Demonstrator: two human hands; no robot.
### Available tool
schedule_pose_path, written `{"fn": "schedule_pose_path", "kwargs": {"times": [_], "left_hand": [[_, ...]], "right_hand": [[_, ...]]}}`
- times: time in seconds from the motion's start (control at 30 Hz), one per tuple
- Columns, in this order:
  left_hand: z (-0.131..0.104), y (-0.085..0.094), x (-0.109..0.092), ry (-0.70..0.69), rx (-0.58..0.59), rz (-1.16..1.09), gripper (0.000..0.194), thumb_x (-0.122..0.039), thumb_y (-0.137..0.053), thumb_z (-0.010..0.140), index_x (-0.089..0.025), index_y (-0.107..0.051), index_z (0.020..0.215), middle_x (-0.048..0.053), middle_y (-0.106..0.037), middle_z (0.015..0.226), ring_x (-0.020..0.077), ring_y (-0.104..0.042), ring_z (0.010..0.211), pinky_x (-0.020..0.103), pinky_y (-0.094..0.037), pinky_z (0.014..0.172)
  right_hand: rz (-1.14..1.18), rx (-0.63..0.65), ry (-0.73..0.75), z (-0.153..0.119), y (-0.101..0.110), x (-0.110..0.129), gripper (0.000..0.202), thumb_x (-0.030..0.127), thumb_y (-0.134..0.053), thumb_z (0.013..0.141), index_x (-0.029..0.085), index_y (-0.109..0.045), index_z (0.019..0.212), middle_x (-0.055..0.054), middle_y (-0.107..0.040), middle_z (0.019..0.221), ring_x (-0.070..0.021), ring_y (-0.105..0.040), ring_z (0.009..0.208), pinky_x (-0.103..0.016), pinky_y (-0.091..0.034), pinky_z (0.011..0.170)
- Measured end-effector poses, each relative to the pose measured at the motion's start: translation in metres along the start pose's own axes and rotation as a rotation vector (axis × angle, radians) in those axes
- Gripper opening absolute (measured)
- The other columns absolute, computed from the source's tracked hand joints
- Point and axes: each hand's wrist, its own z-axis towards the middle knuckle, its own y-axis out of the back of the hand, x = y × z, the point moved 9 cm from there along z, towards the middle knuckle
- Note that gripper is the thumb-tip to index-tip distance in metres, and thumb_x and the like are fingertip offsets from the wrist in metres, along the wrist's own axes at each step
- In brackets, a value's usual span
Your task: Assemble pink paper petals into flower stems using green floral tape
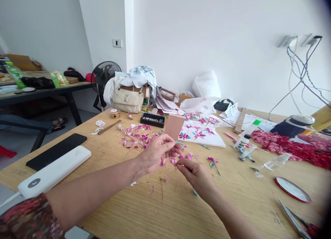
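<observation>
Above the middle of the wooden table, my left hand (158,153) is closed in a pinch, thumb against the fingers. Close by on its right, my right hand (194,174) pinches with thumb and forefinger. Whatever lies between the fingertips of either hand is too small to make out. Pink petals (190,156) show just behind the fingertips. A larger heap of pink and white petals (136,135) spreads beyond my left hand. To the right of my hands lies a magenta flower on a stem (213,160). Finished-looking flowers (199,133) rest on a white sheet (217,139).
A white power bank (58,170) and black phone (57,151) lie at left. Scissors (293,218), a red-rimmed round dish (292,189), a spray bottle (277,162) and small bottles (242,142) are on the right. A beige handbag (128,101) and black box (152,120) stand farther back.
</observation>
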Motion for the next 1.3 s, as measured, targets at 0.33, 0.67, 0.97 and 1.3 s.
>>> {"fn": "schedule_pose_path", "kwargs": {"times": [0.33,0.67,0.97,1.3], "left_hand": [[0.003,0.028,-0.03,-0.304,-0.241,0.359,0.007,-0.019,-0.049,0.08,-0.014,-0.047,0.075,0.003,-0.061,0.079,0.0093,-0.058,0.068,0.024,-0.045,0.067],[0.002,0.008,-0.029,-0.394,-0.146,0.583,0.008,-0.021,-0.044,0.082,-0.016,-0.049,0.08,0.003,-0.061,0.079,0.0112,-0.059,0.072,0.025,-0.046,0.067],[0.002,0.011,-0.018,-0.227,-0.128,0.528,0.009,-0.023,-0.046,0.08,-0.015,-0.047,0.075,0.002,-0.06,0.073,0.0103,-0.058,0.064,0.021,-0.045,0.056],[0.007,0.012,0.009,0.012,-0.114,0.158,0.01,-0.02,-0.054,0.076,-0.014,-0.047,0.075,0.003,-0.061,0.073,0.0075,-0.056,0.059,0.018,-0.041,0.054]], "right_hand": [[-0.073,-0.122,-0.133,-0.021,0.06,-0.052,0.026,0.03,-0.051,0.069,0.022,-0.062,0.091,-0.006,-0.061,0.095,-0.0172,-0.058,0.074,-0.027,-0.045,0.057],[0.339,-0.276,-0.132,0.0,0.057,0.029,0.029,0.045,-0.054,0.071,0.018,-0.053,0.083,-0.003,-0.06,0.067,-0.0145,-0.054,0.058,-0.025,-0.041,0.05],[0.509,-0.168,-0.105,0.024,0.037,0.011,0.023,0.038,-0.056,0.071,0.016,-0.061,0.074,0.003,-0.052,0.056,-0.0091,-0.042,0.051,-0.023,-0.034,0.049],[0.368,-0.208,0.011,0.031,0.044,-0.005,0.021,0.035,-0.056,0.071,0.018,-0.066,0.08,-0.002,-0.064,0.071,-0.014,-0.054,0.065,-0.026,-0.042,0.061]]}}
